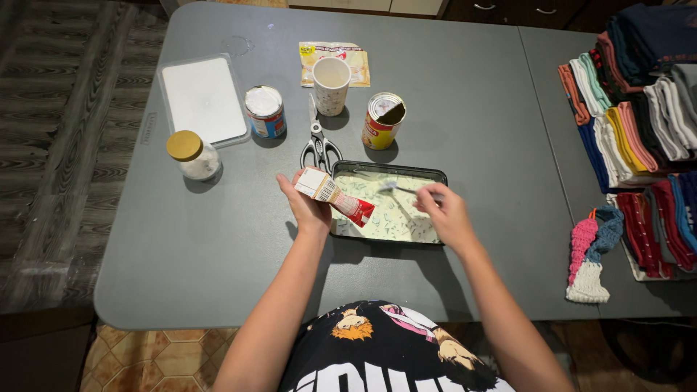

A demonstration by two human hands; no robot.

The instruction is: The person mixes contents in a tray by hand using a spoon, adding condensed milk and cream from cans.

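carton [335,195] is gripped closed in the left hand [308,208], tilted over the black tray [435,175] on the counter [218,239]; spoon [401,190] is pinched by the right hand [444,212], stirring the mixture; steady pouring is judged next

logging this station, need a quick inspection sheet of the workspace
surface: grey table, no spills seen
job's things: black tray of pale creamy mix; small carton tipped over it; spoon in the mix
clutter: scissors, paper cup, two cans, jar, lidded box, sachet
hands: left hand holds carton; right hand holds spoon
cables: nothing seen
surroundings: folded cloths at right
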